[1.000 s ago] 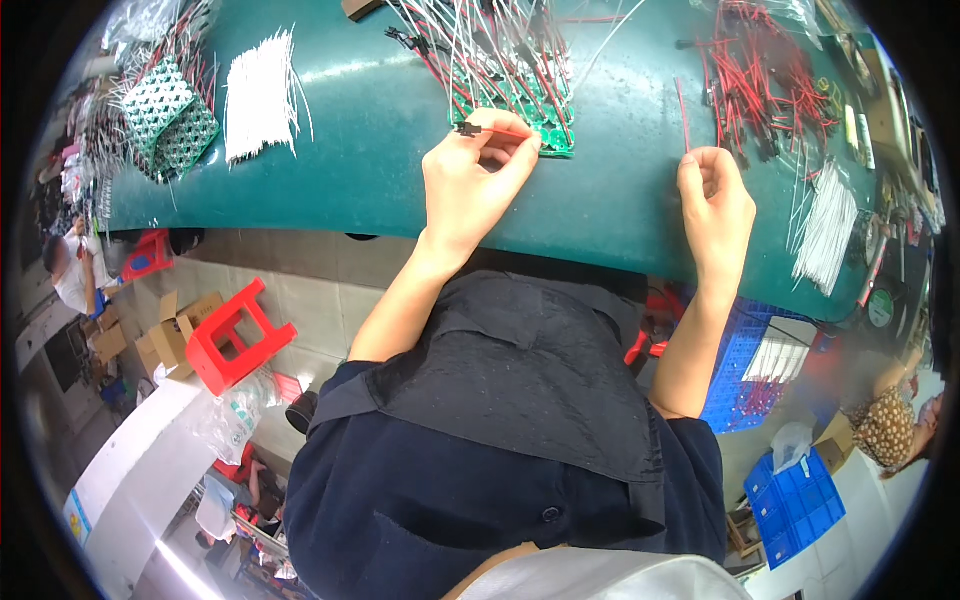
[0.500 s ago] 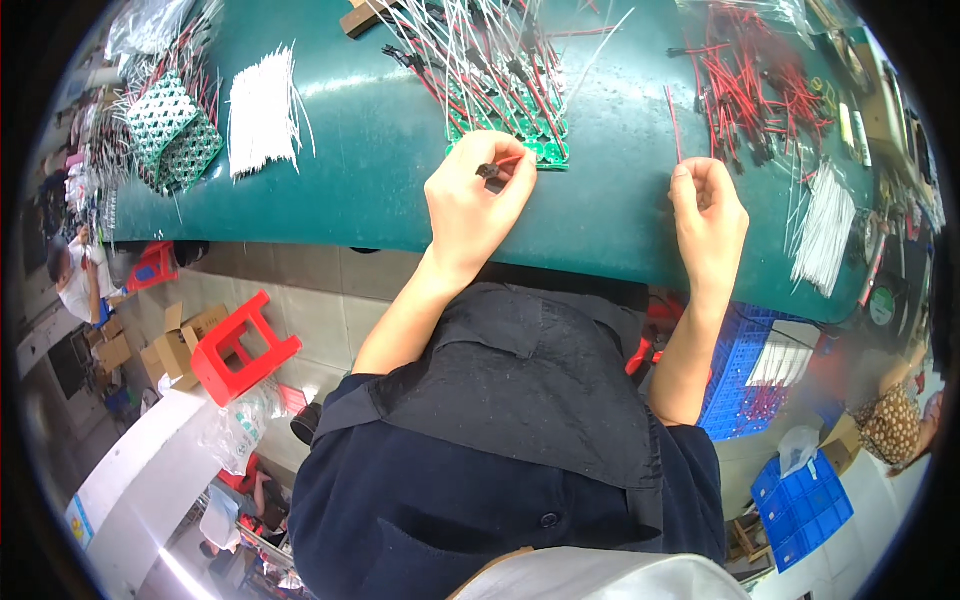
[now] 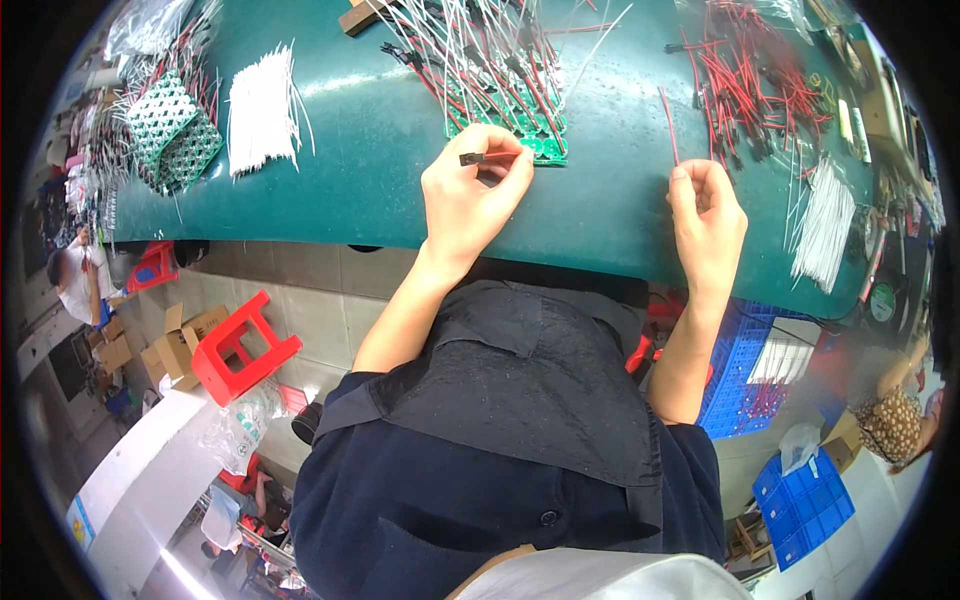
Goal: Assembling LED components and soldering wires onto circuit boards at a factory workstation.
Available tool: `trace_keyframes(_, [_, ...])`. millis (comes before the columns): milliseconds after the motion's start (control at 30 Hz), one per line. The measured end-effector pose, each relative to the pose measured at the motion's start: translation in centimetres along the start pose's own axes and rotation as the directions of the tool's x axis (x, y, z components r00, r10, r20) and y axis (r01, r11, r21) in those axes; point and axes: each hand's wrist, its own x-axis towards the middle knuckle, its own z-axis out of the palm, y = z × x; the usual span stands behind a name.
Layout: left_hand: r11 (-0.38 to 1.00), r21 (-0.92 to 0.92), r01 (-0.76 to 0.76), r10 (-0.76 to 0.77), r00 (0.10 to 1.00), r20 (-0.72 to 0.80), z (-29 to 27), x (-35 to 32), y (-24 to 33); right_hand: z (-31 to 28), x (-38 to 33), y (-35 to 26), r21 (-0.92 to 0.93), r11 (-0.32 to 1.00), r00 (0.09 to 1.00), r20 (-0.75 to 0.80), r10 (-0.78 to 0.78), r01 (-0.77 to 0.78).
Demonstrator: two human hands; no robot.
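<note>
Pinched between the thumb and forefinger of my left hand [image 3: 462, 205] is a red wire with a black connector [image 3: 468, 159] on its end, which points left across the fingers. Those fingertips are at the near edge of a green circuit board panel [image 3: 550, 150]; whether the wire touches the board, I cannot tell. Many red and white wires with black connectors [image 3: 470, 60] stand up from the panel and lean over it. Off to the right, my right hand [image 3: 710, 230] is closed on a thin red wire [image 3: 668, 125] that points away from me over the table.
A heap of red wires [image 3: 755, 85] lies at the far right, with a bundle of white wires [image 3: 825, 230] nearer. Another white bundle [image 3: 263, 115] and stacked circuit boards [image 3: 175, 130] are at left. A red stool [image 3: 240, 350] and blue crates [image 3: 805, 510] stand below.
The black connector in my left hand has turned outward to the left, so more of its red wire shows. My right hand has barely moved and still holds its wire.
</note>
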Motion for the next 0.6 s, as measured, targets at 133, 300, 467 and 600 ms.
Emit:
trace_keyframes(133, [1.0, 0.002, -0.004, 0.004, 1.0, -0.002, -0.02, -0.01, 0.01, -0.11, -0.11, 0.0, -0.01, 1.0, 1.0, -0.002, -0.004, 0.004])
trace_keyframes(300, [1.0, 0.0, 0.006, -0.006, 1.0, -0.014, 0.13, -0.14, 0.0, 0.16, -0.19, -0.12, 0.035, 0.999, 0.999, 0.009, -0.034, 0.034])
trace_keyframes(467, [1.0, 0.02, -0.006, 0.007, 1.0, -0.009, 0.19, -0.09, 0.19, 0.2, -0.01, -0.11, 0.042, 0.998, 0.999, 0.009, -0.038, 0.037])
trace_keyframes(600, [0.997, 0.053, -0.051, 0.052, 0.998, -0.028, 0.19, -0.1, 0.23, 0.18, 0.0, -0.25, 0.049, 0.998, 0.999, 0.011, -0.03, 0.029])
